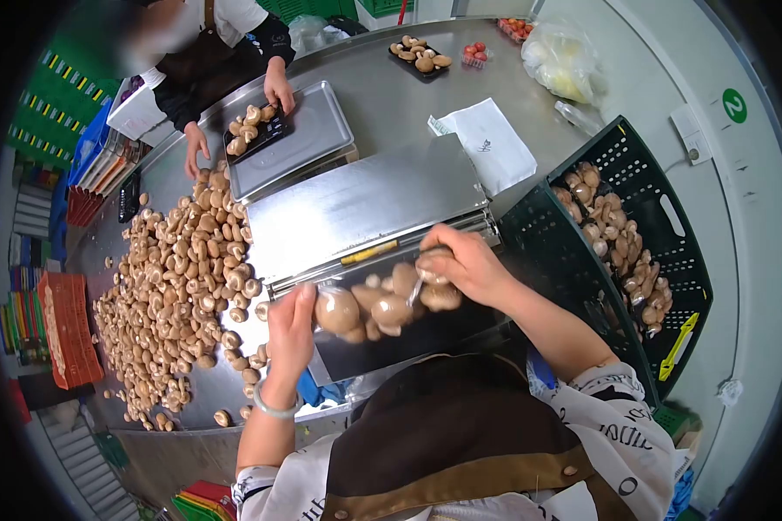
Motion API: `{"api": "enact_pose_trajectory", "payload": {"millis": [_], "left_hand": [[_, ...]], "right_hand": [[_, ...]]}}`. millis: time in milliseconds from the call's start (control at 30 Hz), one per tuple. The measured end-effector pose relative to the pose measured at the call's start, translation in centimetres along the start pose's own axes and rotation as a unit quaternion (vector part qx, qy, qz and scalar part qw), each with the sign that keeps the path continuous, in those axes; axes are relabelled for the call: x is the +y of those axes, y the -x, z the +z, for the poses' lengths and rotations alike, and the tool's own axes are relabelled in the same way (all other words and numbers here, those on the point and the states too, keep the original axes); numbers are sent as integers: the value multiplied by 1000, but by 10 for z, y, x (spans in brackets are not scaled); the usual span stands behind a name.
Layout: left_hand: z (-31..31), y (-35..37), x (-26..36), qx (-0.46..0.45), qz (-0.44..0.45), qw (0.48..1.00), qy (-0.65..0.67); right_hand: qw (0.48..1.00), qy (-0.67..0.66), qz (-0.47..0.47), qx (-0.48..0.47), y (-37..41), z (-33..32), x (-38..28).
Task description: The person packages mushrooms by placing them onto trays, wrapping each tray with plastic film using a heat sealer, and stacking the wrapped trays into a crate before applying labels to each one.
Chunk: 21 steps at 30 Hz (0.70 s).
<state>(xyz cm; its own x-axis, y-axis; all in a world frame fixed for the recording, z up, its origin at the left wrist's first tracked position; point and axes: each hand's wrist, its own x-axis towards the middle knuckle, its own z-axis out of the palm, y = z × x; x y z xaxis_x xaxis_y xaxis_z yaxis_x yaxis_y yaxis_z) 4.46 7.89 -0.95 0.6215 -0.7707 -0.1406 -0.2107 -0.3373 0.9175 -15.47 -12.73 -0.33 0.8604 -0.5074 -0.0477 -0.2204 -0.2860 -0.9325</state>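
Between my two hands is a tray of mushrooms [389, 306] under shiny clear film, above the dark front of a metal wrapping machine [365, 213]. My left hand [292, 334], with a pale bracelet at the wrist, grips the tray's left end. Fingers of my right hand [465, 267] are closed at its right end, partly over a mushroom. Some blur lies on the mushrooms. Left of the machine, a large pile of loose mushrooms [178, 295] covers the metal table.
Across the table a co-worker's hands [278, 87] are at a black mushroom tray [256, 135] over a metal scale [330, 130]. A dark green crate [660, 200] with packed mushrooms stands right. White paper [495, 148] lies behind the machine; a red basket [68, 330] is far left.
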Motion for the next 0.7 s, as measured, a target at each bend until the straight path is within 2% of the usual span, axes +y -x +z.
{"api": "enact_pose_trajectory", "payload": {"millis": [33,133,167,200,233,300,333,367,433,500,533,633,700], "left_hand": [[2,15,12,-21,-66,997,34],[19,42,-14,-61,-192,976,85],[30,45,-51,-71,-182,976,92],[41,46,-79,-65,-175,981,46],[50,47,-99,-60,-168,984,1],[66,46,-113,-36,-100,990,-89],[74,46,-131,-17,-43,992,-115],[80,47,-138,-7,-43,986,-160],[86,54,-139,60,-17,983,-171],[85,63,-147,96,-33,988,-114],[84,70,-151,94,-60,993,-31],[86,89,-166,93,9,995,-19],[85,93,-180,112,-27,992,52]], "right_hand": [[1000,-1,16,-20,11,0,-3],[992,7,104,-64,35,11,19],[987,16,138,-78,42,19,34],[989,35,139,-48,51,36,61],[978,79,180,-73,55,40,65],[981,110,156,-31,64,63,120],[979,103,175,-23,68,67,138],[976,95,195,-15,71,69,148],[966,63,248,32,82,70,152],[958,-30,276,71,96,70,153],[954,-98,272,79,103,71,160],[969,-93,165,158,115,90,172],[953,-172,170,184,124,90,166]]}}
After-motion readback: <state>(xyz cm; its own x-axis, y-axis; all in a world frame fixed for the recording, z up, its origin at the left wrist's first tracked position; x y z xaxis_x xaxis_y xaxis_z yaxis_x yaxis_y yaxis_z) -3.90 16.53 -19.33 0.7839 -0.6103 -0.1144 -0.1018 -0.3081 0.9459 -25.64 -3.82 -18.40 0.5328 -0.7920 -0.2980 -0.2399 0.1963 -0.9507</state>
